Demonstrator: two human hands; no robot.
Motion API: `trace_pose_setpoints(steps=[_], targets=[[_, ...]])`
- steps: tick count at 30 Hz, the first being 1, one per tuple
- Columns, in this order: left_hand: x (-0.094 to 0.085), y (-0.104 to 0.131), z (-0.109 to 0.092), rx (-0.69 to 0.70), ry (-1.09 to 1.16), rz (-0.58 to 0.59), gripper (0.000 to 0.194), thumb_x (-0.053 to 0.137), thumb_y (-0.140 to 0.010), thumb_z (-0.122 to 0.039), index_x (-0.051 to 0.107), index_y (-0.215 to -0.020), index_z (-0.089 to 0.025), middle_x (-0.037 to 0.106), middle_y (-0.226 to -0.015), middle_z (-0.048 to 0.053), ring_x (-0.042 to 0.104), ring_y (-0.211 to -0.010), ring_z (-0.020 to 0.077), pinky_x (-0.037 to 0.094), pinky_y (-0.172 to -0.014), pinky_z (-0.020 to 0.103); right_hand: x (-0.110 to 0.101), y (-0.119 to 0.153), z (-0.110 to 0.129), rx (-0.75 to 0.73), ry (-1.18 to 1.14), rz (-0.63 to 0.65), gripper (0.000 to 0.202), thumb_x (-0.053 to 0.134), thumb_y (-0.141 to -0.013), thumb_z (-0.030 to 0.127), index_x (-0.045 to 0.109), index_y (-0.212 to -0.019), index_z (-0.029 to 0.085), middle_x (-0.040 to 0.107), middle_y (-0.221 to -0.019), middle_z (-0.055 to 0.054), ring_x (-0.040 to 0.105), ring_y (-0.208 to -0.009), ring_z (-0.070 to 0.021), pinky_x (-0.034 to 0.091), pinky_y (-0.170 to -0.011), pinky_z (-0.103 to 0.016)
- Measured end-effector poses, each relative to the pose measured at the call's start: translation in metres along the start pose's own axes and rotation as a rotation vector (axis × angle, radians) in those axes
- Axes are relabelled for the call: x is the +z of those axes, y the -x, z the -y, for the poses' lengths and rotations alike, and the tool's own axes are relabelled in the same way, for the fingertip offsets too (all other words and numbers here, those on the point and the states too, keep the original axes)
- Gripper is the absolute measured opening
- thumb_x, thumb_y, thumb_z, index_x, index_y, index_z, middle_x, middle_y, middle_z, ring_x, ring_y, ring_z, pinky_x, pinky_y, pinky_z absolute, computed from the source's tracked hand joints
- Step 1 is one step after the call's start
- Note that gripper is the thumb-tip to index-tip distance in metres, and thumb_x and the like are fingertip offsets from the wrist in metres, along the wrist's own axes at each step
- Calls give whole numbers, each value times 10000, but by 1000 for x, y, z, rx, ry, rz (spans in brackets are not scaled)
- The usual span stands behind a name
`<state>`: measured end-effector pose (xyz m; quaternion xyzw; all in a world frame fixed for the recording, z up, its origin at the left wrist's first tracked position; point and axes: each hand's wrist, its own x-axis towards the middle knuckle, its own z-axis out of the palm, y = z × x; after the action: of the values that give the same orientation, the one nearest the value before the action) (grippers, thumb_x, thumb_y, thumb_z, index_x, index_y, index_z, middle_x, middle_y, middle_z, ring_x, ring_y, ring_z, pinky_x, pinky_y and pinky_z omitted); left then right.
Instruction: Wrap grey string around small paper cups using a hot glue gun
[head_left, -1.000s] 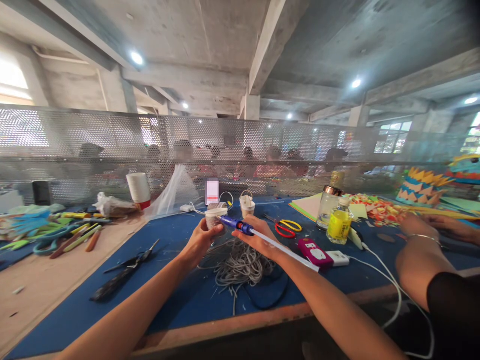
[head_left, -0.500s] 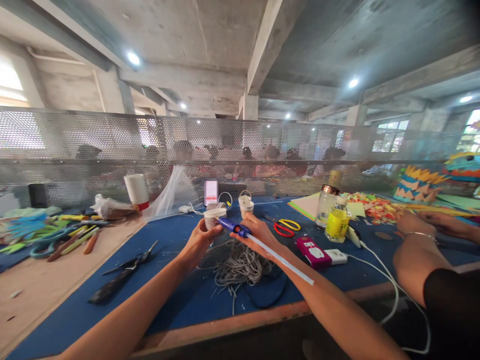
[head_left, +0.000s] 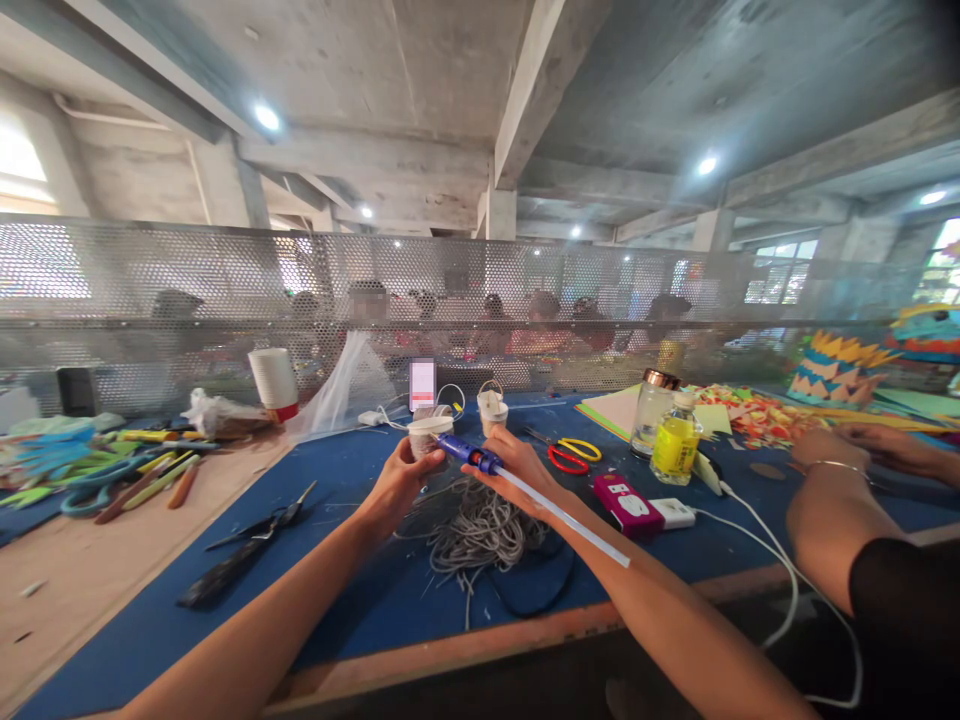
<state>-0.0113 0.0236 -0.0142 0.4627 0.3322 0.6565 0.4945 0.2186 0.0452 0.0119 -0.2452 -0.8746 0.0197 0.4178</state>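
Note:
Between the fingers and thumb of my left hand (head_left: 405,482) is a paper cup (head_left: 429,436), its lower part wrapped in what looks like grey cord. My right hand (head_left: 521,468) grips a blue hot glue gun (head_left: 466,455), whose tip meets or nearly meets the cup's rim. A long translucent glue stick (head_left: 577,525) juts from the gun's back, over my right forearm. Below both hands lies a tangled heap of grey cord (head_left: 487,535). Just behind my right hand stands a small cup with a looped handle (head_left: 492,408).
Black scissors (head_left: 255,545) lie left on the blue mat; red-yellow scissors (head_left: 574,455) lie right. A magenta box (head_left: 627,505), yellow-labelled bottle (head_left: 676,445) and glass jar (head_left: 651,415) stand right, near another person's arm (head_left: 836,500). Stacked paper cups (head_left: 272,380) and a phone (head_left: 422,385) are behind.
Almost nothing differs. The glue stick's rear end has shifted very slightly up and right, while the cup and both hands stay in nearly the same place.

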Motion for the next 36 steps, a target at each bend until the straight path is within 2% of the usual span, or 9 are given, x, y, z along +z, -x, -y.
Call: trace_pose_setpoints(steps=[16,36], targets=[[8,6,-9,-19,-15,-7,585,961,-634,-330,703,-1133,-165,767,-1097,93,722,-977,240,540,-887,354,-1,-1,-1,0,15,4,307,685,-991,466,586,-879,198,571,-941,-6,573,-722,-111,392,-629,-224],[1,4,-4,-25,0,16,558,936,-691,-326,708,-1181,-187,762,-1145,90,717,-1017,234,521,-913,351,0,-1,-7,-10,-6,1,323,670,-1002,459,562,-842,200,558,-926,-6,571,-727,-116,415,-654,-229]])
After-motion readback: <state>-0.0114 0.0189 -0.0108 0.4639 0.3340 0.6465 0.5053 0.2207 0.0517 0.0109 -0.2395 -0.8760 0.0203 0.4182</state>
